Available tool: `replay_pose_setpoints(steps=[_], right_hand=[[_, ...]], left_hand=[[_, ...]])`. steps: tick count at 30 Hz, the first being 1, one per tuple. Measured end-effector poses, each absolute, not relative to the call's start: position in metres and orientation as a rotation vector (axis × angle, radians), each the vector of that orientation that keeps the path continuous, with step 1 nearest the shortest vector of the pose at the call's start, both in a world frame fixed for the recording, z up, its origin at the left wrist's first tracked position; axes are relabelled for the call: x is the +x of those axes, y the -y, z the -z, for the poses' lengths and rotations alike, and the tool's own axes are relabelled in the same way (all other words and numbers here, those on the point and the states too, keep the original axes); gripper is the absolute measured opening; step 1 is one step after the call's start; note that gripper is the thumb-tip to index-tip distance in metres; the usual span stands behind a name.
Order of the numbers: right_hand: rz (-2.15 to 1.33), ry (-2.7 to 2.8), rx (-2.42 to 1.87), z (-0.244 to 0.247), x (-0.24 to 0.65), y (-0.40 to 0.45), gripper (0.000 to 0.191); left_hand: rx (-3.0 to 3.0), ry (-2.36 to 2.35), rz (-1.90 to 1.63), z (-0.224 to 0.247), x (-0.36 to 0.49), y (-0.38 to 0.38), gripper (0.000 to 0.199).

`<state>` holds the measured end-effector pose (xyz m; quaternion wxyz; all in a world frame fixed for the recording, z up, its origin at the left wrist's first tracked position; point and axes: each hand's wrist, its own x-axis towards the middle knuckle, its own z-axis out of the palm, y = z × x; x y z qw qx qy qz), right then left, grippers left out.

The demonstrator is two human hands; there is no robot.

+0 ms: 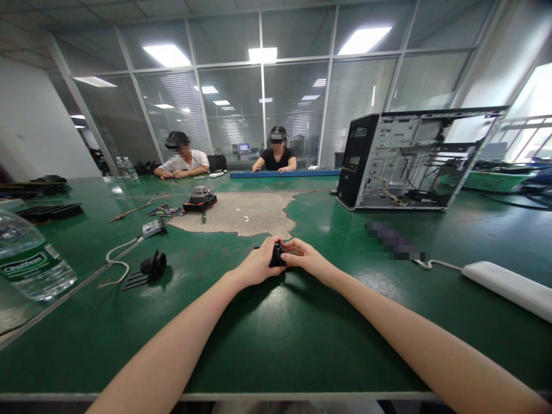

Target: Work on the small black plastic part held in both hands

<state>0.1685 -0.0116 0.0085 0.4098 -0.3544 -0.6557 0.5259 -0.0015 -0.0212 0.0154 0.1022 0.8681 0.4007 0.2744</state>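
A small black part [276, 256] is held between both hands above the green table [276, 339], near the middle of the view. My left hand [257, 263] wraps round its left side, fingers curled. From the right, my right hand [304, 256] pinches the same part with thumb and fingertips. The fingers cover much of the part, so its full shape cannot be made out. To the left on the table lies another black piece [153, 264] with a round end and flat prongs.
A water bottle [34, 259] stands at the left. An open computer case [401, 161] is at the back right, with a white power strip [509, 287] nearer. A motor-like device [200, 197] sits left of centre. Two people sit across the table.
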Motion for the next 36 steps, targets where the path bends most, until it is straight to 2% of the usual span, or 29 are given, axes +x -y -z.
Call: replay_pose_setpoints(steps=[3, 8, 15, 20, 25, 36], right_hand=[[-1.299, 1.688, -0.809, -0.011, 0.17, 0.014, 0.033], [-1.308, 1.638, -0.843, -0.01, 0.168, 0.014, 0.024], [-1.323, 1.596, -0.943, -0.003, 0.167, 0.007, 0.029], [-1.299, 1.715, -0.807, -0.011, 0.172, 0.013, 0.033], [-1.274, 1.694, -0.811, -0.014, 0.17, 0.015, 0.026], [-1.308, 1.675, -0.889, -0.008, 0.169, 0.011, 0.032]], left_hand=[[2.567, -1.183, -0.807, -0.016, -0.001, 0.021, 0.059], [2.555, -1.189, -0.805, -0.016, -0.001, 0.022, 0.06], [2.557, -1.173, -0.819, -0.015, -0.002, 0.021, 0.058], [2.551, -1.202, -0.807, -0.016, -0.001, 0.022, 0.059], [2.548, -1.204, -0.804, -0.016, -0.001, 0.022, 0.06], [2.522, -1.196, -0.808, -0.018, 0.0, 0.024, 0.059]])
